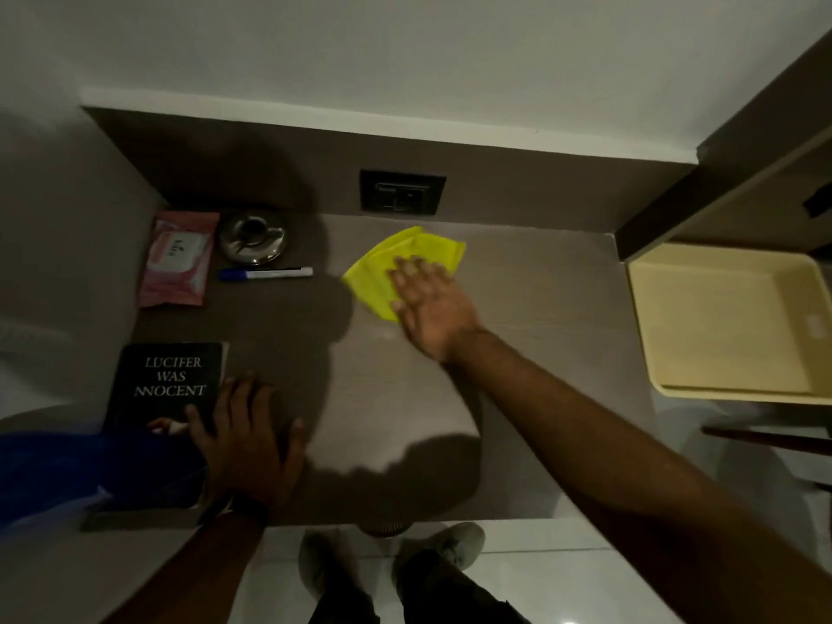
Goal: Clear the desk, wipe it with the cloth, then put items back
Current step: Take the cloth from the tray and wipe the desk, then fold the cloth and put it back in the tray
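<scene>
A folded yellow cloth lies on the brown desk near the back wall. My right hand presses flat on the cloth's near right part, fingers spread. My left hand rests flat on the desk's front left, its fingers touching the right edge of a black book. At the back left lie a pink wipes pack, a round metal ashtray and a blue-capped white marker.
A cream plastic tub stands to the right of the desk, empty. A wall socket sits above the desk's back edge. A blue bag overlaps the front left corner. My shoes show on the white floor below.
</scene>
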Action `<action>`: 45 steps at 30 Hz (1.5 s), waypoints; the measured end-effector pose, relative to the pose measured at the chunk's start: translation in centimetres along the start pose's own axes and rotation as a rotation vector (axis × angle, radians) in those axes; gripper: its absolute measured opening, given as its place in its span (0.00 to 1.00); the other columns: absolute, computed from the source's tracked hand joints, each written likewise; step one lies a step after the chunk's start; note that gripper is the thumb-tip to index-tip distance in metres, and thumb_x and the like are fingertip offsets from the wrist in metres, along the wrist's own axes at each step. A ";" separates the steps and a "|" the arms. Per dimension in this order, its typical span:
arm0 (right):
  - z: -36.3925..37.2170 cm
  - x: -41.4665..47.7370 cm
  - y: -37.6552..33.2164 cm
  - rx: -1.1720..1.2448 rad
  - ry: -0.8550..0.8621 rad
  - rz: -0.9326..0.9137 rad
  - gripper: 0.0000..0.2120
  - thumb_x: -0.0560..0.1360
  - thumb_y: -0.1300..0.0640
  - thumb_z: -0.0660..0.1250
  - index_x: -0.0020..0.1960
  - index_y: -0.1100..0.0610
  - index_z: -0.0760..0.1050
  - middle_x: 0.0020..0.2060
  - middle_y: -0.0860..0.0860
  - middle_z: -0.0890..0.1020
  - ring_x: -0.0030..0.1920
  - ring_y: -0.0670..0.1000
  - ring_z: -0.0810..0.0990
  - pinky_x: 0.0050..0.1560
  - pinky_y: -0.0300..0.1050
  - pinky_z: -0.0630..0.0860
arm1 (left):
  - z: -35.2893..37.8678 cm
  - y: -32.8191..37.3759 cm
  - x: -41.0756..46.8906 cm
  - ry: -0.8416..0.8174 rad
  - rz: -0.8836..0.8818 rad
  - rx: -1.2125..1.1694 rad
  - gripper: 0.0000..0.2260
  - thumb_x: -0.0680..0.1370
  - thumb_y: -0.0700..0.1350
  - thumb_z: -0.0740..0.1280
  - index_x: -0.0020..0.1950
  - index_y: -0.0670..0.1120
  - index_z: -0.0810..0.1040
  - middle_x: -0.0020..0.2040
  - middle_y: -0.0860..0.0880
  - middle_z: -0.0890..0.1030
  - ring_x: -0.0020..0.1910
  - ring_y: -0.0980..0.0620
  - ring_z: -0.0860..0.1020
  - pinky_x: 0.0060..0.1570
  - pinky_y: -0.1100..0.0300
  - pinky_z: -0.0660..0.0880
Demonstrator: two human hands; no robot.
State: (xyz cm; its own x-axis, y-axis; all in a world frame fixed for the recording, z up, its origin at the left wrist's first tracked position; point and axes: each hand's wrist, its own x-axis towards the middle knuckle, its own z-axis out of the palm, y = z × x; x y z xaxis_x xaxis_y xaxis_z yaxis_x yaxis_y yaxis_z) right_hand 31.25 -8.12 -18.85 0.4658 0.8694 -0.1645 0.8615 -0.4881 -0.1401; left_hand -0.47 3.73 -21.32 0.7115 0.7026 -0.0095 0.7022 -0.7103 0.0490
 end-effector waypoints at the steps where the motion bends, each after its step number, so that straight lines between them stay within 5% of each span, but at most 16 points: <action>1: -0.2 -0.5 2.6 0.023 0.025 0.108 0.28 0.88 0.47 0.53 0.86 0.55 0.57 0.85 0.56 0.58 0.86 0.59 0.56 0.85 0.57 0.50 | 0.2 0.0 0.0 0.012 -0.003 -0.008 0.29 0.75 0.61 0.59 0.69 0.46 0.73 0.75 0.42 0.70 0.78 0.39 0.65 0.78 0.31 0.48; 5: -1.6 -6.3 12.4 0.066 0.072 0.569 0.28 0.89 0.46 0.50 0.86 0.55 0.55 0.86 0.54 0.55 0.86 0.58 0.52 0.85 0.59 0.49 | 0.8 -0.2 0.0 0.039 -0.010 -0.028 0.28 0.73 0.61 0.61 0.69 0.47 0.73 0.75 0.43 0.69 0.78 0.40 0.64 0.78 0.32 0.46; 8: -0.5 -10.3 11.0 0.070 0.053 0.728 0.30 0.88 0.44 0.48 0.87 0.53 0.53 0.87 0.52 0.53 0.87 0.58 0.50 0.84 0.67 0.49 | 1.0 -0.5 0.0 0.047 -0.004 -0.055 0.28 0.74 0.60 0.61 0.69 0.47 0.73 0.75 0.44 0.69 0.79 0.41 0.64 0.79 0.33 0.45; 14: 5.7 -18.6 -4.6 0.081 0.094 0.185 0.37 0.83 0.34 0.54 0.86 0.52 0.58 0.86 0.53 0.57 0.86 0.60 0.52 0.84 0.67 0.51 | 0.2 0.1 -0.1 0.051 0.056 -0.021 0.25 0.78 0.58 0.57 0.69 0.45 0.72 0.74 0.41 0.70 0.77 0.39 0.66 0.80 0.35 0.47; 19: 5.3 -20.8 -11.5 0.166 0.103 -0.028 0.24 0.82 0.46 0.60 0.75 0.51 0.77 0.77 0.52 0.75 0.79 0.59 0.72 0.78 0.63 0.60 | -2.6 3.0 -1.7 -0.030 0.081 0.086 0.23 0.80 0.51 0.54 0.63 0.40 0.80 0.66 0.36 0.78 0.66 0.35 0.77 0.73 0.34 0.64; 21: 3.8 -21.1 -11.6 0.571 0.172 0.007 0.18 0.83 0.57 0.65 0.72 0.56 0.80 0.73 0.54 0.79 0.76 0.59 0.76 0.78 0.62 0.65 | -3.7 5.4 -2.8 -0.091 0.016 0.014 0.25 0.76 0.53 0.54 0.60 0.40 0.82 0.63 0.35 0.80 0.61 0.33 0.79 0.68 0.34 0.68; 23: -0.1 -21.3 -11.6 1.237 0.204 0.141 0.16 0.85 0.66 0.62 0.71 0.61 0.79 0.71 0.56 0.81 0.74 0.59 0.78 0.77 0.61 0.70 | -4.3 7.6 -4.1 -0.142 -0.026 -0.199 0.28 0.75 0.55 0.54 0.62 0.38 0.82 0.62 0.33 0.80 0.60 0.30 0.80 0.65 0.34 0.73; 26: -6.8 -21.8 -10.0 2.060 0.131 0.375 0.20 0.86 0.69 0.58 0.65 0.56 0.86 0.63 0.56 0.87 0.68 0.61 0.83 0.68 0.53 0.81 | -5.4 11.4 -5.3 -0.283 -0.237 -0.757 0.18 0.84 0.46 0.60 0.69 0.37 0.76 0.67 0.34 0.77 0.68 0.31 0.75 0.69 0.35 0.71; 28: -10.0 -22.5 -7.4 2.308 0.029 0.535 0.16 0.82 0.64 0.64 0.67 0.60 0.84 0.66 0.64 0.83 0.71 0.70 0.77 0.75 0.63 0.74 | -7.3 15.2 -5.4 -0.494 -0.401 -1.397 0.17 0.85 0.47 0.62 0.70 0.41 0.77 0.69 0.36 0.79 0.69 0.33 0.76 0.69 0.36 0.73; 30: -12.7 -24.1 -4.9 2.481 -0.147 0.503 0.26 0.78 0.55 0.68 0.74 0.64 0.77 0.72 0.66 0.77 0.74 0.68 0.73 0.82 0.65 0.63 | -10.1 19.1 -5.6 -0.765 -0.586 -1.959 0.20 0.81 0.55 0.64 0.66 0.45 0.83 0.67 0.39 0.81 0.66 0.38 0.81 0.62 0.41 0.79; 32: -14.5 -25.7 -3.2 2.524 -0.159 0.479 0.28 0.79 0.50 0.67 0.74 0.64 0.77 0.71 0.65 0.79 0.71 0.64 0.77 0.79 0.62 0.68 | -12.1 22.0 -5.7 -0.814 -0.648 -2.139 0.23 0.79 0.58 0.67 0.67 0.45 0.83 0.68 0.40 0.81 0.67 0.40 0.81 0.64 0.45 0.77; 35: -15.3 -27.5 -1.6 2.437 -0.085 0.570 0.22 0.80 0.50 0.66 0.66 0.63 0.83 0.64 0.64 0.84 0.61 0.63 0.86 0.62 0.59 0.84 | -13.9 24.6 -6.1 -0.761 -0.465 -2.005 0.17 0.81 0.51 0.66 0.64 0.44 0.84 0.65 0.37 0.83 0.64 0.37 0.82 0.59 0.45 0.81; 38: -14.6 -29.0 -0.3 2.175 0.125 0.629 0.11 0.81 0.63 0.67 0.61 0.61 0.85 0.56 0.62 0.88 0.55 0.61 0.89 0.47 0.50 0.87 | -14.6 24.9 -5.7 -0.367 -0.269 -1.574 0.12 0.76 0.38 0.72 0.60 0.43 0.83 0.59 0.36 0.85 0.61 0.33 0.82 0.60 0.38 0.80; 40: -14.1 -29.9 0.2 1.935 0.212 0.712 0.11 0.81 0.67 0.67 0.60 0.59 0.84 0.50 0.56 0.90 0.48 0.54 0.91 0.40 0.43 0.85 | -15.9 24.8 -6.0 -0.265 -0.091 -1.296 0.17 0.73 0.46 0.73 0.62 0.47 0.79 0.55 0.46 0.86 0.57 0.45 0.84 0.61 0.43 0.80; 42: -13.5 -30.4 0.5 1.809 0.195 0.790 0.12 0.81 0.66 0.65 0.60 0.57 0.83 0.49 0.55 0.90 0.45 0.52 0.90 0.37 0.41 0.83 | -16.8 25.1 -6.6 -0.154 -0.014 -1.099 0.15 0.72 0.54 0.72 0.57 0.55 0.76 0.47 0.58 0.85 0.47 0.60 0.83 0.50 0.56 0.79; 45: -12.8 -30.6 1.3 1.688 0.209 0.853 0.13 0.84 0.62 0.61 0.62 0.56 0.82 0.49 0.54 0.89 0.46 0.53 0.87 0.34 0.40 0.81 | -18.0 26.2 -7.7 0.073 0.054 -0.942 0.11 0.76 0.53 0.73 0.54 0.56 0.74 0.36 0.59 0.79 0.38 0.54 0.80 0.40 0.57 0.73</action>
State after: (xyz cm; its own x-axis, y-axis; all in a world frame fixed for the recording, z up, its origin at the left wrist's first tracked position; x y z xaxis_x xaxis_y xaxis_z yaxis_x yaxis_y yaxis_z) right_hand 20.72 -34.36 -1.49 0.7252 0.3218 -0.6086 -0.5866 -0.1740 -0.7910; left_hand 11.94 -19.52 -1.95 0.7164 0.6933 0.0776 0.3342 -0.4388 0.8341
